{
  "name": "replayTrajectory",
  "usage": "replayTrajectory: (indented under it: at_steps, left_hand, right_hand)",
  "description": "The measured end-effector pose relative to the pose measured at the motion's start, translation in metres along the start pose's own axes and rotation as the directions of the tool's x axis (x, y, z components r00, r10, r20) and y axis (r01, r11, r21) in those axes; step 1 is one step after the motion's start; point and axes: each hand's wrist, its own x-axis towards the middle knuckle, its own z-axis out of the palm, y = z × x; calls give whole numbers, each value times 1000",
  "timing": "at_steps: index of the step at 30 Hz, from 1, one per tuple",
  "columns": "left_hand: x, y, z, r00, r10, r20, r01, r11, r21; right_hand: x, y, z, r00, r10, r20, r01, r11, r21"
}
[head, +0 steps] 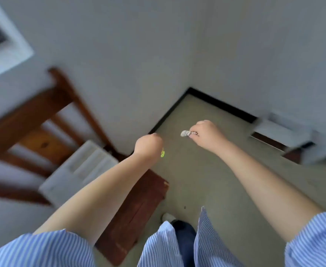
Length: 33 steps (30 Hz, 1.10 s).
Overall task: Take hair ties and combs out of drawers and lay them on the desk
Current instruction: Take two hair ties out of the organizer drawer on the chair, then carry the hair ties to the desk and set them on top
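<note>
Looking down at our own two bare forearms stretched out over a dull grey-green floor (206, 180), frame smeared by motion blur.

Left hand (148, 146): curled into a closed fist, knuckles away from us. A small neon yellow-green elastic hair tie (162, 152) pokes out at the fist's lower right edge, so we have it clamped in the fist. Most of the tie is hidden inside the hand.

Right hand (206, 134): fingers pinched narrow around a small pale grey-white fabric item (186, 133), likely a scrunchie-type hair tie; too blurred to tell for sure. It sticks out to the left of the fingertips.

The two hands are near each other, not touching, both in the air above the floor. Neither item rests on any surface.

Surroundings:
- Dark brown wooden chair (42, 116) with slatted back at left, a pale grey folded cushion (81, 170) on its seat.
- White walls (139, 54) meeting in a corner, with black skirting (225, 106) along the floor edge.
- White open drawer unit (285, 135) at right, heavily blurred; contents not readable.
- Blue-and-white striped shirt sleeves (42, 249) at the bottom of the frame, dark trousers (185, 239) and a pale shoe tip (168, 216) between them.
</note>
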Motion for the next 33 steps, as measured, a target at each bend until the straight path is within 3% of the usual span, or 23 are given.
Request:
replayTrajectory:
  at_steps: [3, 6, 9, 13, 18, 21, 24, 28, 33]
  left_hand:
    - [-5, 81, -31, 967, 255, -17, -250, 959, 132]
    - [-26, 185, -44, 859, 511, -37, -487, 836, 253]
    - [-71, 304, -46, 703, 711, -21, -671, 673, 311]
    - [-159, 470, -30, 443, 896, -19, -853, 428, 300]
    - [-297, 679, 20, 119, 993, 18, -961, 110, 254]
    - [-380, 788, 48, -52, 998, 37, -974, -59, 220]
    - [-452, 872, 69, -137, 988, 74, -973, -148, 175]
    - [-529, 975, 95, -270, 955, 120, -938, -289, 190]
    - [-592, 1119, 119, -342, 928, 147, -905, -367, 216]
  right_hand:
    - [-87, 50, -34, 963, 241, -119, -243, 970, -5]
    - [-198, 100, -53, 858, 471, -207, -481, 877, 1]
    - [-325, 139, -65, 679, 691, -249, -699, 711, 69]
    - [-496, 190, -78, 373, 877, -303, -879, 438, 189]
    - [-711, 243, -80, 66, 938, -339, -963, 149, 225]
    - [-832, 266, -82, -78, 949, -305, -974, -7, 229]
    - [-930, 283, -88, -212, 942, -260, -955, -143, 259]
    - [-1032, 323, -93, -330, 911, -248, -925, -259, 279]
    - [-1145, 406, -91, -464, 863, -201, -860, -384, 336]
